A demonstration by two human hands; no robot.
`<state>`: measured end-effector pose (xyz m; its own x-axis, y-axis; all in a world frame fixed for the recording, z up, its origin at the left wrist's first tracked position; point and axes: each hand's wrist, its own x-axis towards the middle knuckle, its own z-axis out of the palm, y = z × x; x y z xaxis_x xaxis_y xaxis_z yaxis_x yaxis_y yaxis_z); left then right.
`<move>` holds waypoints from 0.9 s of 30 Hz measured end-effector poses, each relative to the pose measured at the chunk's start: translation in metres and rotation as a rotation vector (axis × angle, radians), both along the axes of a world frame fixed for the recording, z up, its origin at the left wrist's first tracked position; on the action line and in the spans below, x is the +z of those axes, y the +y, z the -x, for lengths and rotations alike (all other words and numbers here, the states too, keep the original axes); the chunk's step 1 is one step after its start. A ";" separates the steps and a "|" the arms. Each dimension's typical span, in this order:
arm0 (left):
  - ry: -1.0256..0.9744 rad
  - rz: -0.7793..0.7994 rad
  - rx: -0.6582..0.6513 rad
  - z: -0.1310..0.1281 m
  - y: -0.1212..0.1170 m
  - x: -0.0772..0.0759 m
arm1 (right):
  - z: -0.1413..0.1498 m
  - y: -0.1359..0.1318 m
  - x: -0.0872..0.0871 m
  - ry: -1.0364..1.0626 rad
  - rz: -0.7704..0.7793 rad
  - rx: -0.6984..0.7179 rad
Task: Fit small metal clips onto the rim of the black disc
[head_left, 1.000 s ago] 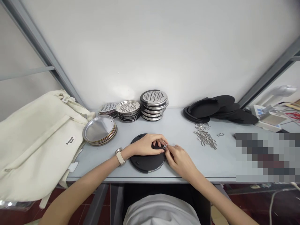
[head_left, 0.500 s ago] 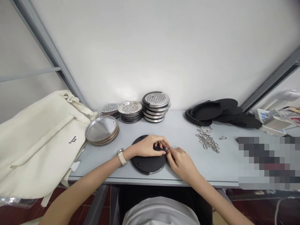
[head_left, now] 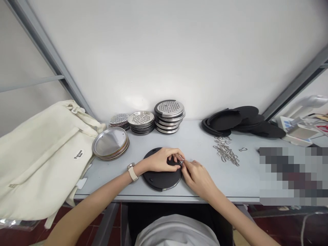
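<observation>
Left hand (head_left: 164, 159) half-curled over black disc (head_left: 162, 179) on desk (head_left: 200, 147), grip unclear; right hand (head_left: 198, 176) pinches small metal bit (head_left: 181, 162) at right rim, best done bracing disc firmly.

Disc (head_left: 162, 178) matt, smooth; clips (head_left: 224, 152) shiny metal; bag (head_left: 41, 157) matt cloth.

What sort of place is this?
Looks like an improvised workbench, possibly not a proper workshop: stacked perforated metal discs and a heap of small metal clips on a grey table, with a cream bag alongside.
</observation>
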<state>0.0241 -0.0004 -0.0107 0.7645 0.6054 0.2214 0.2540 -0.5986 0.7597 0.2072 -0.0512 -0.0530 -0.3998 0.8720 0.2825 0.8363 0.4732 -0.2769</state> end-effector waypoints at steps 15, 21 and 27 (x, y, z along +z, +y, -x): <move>0.024 -0.053 -0.003 0.000 0.000 0.001 | -0.001 0.001 -0.004 -0.003 -0.042 0.014; 0.028 -0.068 0.004 0.001 0.000 -0.001 | -0.001 0.001 -0.003 -0.009 -0.035 0.016; 0.033 -0.072 0.017 0.001 0.000 -0.001 | -0.001 0.001 -0.002 0.005 -0.027 0.021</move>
